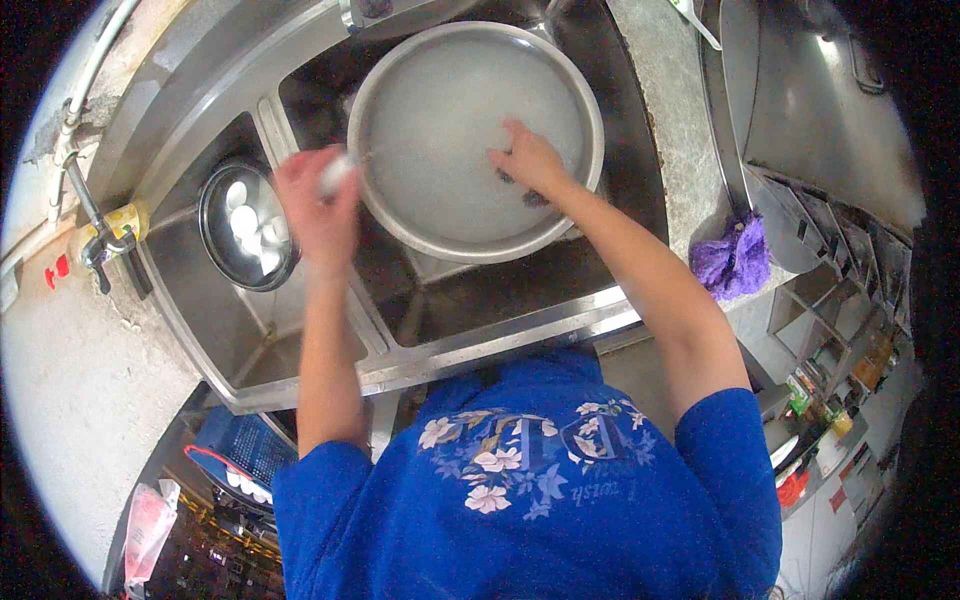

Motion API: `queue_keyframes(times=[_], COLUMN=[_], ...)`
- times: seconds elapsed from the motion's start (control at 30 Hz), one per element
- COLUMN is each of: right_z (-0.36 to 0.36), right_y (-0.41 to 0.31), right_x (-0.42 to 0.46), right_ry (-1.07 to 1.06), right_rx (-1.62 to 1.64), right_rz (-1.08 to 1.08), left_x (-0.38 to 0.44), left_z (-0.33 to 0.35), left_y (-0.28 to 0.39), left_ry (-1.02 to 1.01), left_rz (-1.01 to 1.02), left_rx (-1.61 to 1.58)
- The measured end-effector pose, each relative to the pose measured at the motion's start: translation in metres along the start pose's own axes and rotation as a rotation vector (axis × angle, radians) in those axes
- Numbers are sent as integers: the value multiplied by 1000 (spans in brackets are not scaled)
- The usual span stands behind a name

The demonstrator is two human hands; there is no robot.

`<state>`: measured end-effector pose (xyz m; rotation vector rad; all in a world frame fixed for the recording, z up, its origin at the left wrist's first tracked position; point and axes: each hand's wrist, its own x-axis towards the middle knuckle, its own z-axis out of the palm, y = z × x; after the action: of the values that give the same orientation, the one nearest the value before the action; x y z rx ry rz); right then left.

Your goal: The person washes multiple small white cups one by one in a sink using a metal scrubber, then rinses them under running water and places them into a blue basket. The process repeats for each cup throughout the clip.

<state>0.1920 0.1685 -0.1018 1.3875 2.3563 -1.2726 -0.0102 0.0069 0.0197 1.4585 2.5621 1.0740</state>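
Note:
My left hand (319, 199) is blurred, with its fingers closed around a small white rounded object (337, 174), just beside the left rim of a large round metal basin (480, 253). Cloudy greyish liquid appears to fill the basin. Over its right half, my right hand (531, 161) has its fingers apart and nothing visible in them; whether the fingertips touch the liquid I cannot tell. To the left of my left hand, a dark round bowl (212, 259) holds several smooth white rounded pieces (244, 222), too overexposed to name exactly.
The basin sits in the right compartment of a stainless steel double sink (420, 364), the bowl in the left one. A purple cloth (729, 259) lies on the right ledge. A tap (109, 244) is on the left wall. A blue basket (240, 442) stands low at left.

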Motion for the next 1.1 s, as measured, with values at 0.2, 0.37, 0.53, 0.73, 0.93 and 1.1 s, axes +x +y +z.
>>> queue_keyframes(times=[0.2,0.37,0.53,0.73,0.93,1.1], right_z=[23,37,16,16,17,24], right_y=[14,15,17,-7,17,24], right_x=[25,20,-8,-34,-19,-16], right_ry=[-45,-94,-301,-514,-152,-164], right_rx=[-120,24,530,666,228,-174], right_rz=[99,61,116,53,-84,99], left_x=[-10,-40,1,-36,-81,-87], left_z=[-60,-69,-29,93,157,165], left_y=[-139,-207,-88,7,-24,-30], left_ry=[106,-21,119,-621,-604,-548], left_rz=[-332,-475,-148,-528,-1276,-1288], left_rx=[397,446,130,-413,-1070,-924])
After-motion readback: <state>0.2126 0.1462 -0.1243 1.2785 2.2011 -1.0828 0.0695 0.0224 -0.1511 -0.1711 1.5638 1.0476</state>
